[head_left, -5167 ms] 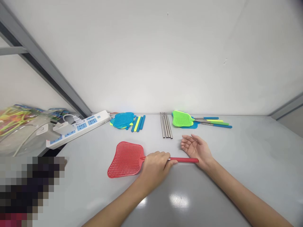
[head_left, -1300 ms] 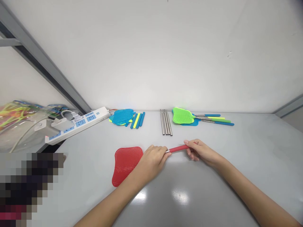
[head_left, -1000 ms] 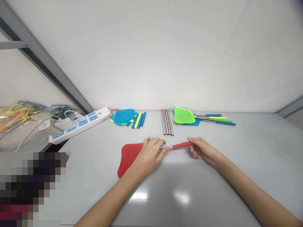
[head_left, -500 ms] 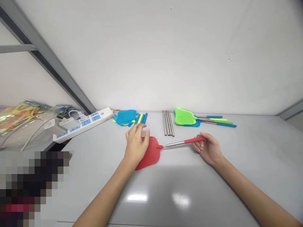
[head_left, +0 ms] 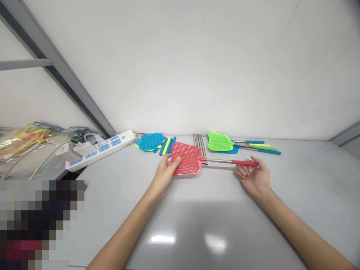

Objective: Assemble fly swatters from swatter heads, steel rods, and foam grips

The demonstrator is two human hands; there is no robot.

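A red fly swatter (head_left: 186, 160) with a metal shaft and red grip is held level above the table between both hands. My left hand (head_left: 165, 170) pinches the outer edge of its perforated head, thumb on top and fingers behind. At the other end, my right hand (head_left: 254, 176) holds the tip of the red grip between thumb and fingers, palm turned up. Just behind the swatter head lie several metal rods (head_left: 200, 144), partly covered by it. Blue and yellow grip tubes (head_left: 166, 146) rest to the left of the rods.
Loose blue and yellow swatter heads (head_left: 151, 141) are stacked at the back left. Whole swatters with a green head on top (head_left: 219, 142) lie at the back right. A power strip (head_left: 102, 148) with plugs and a clear plastic bag (head_left: 30, 146) are at the left.
My left hand has closed on the swatter head's edge. The head has been lifted and turned to face me more, and the whole swatter has shifted rightward with both hands.
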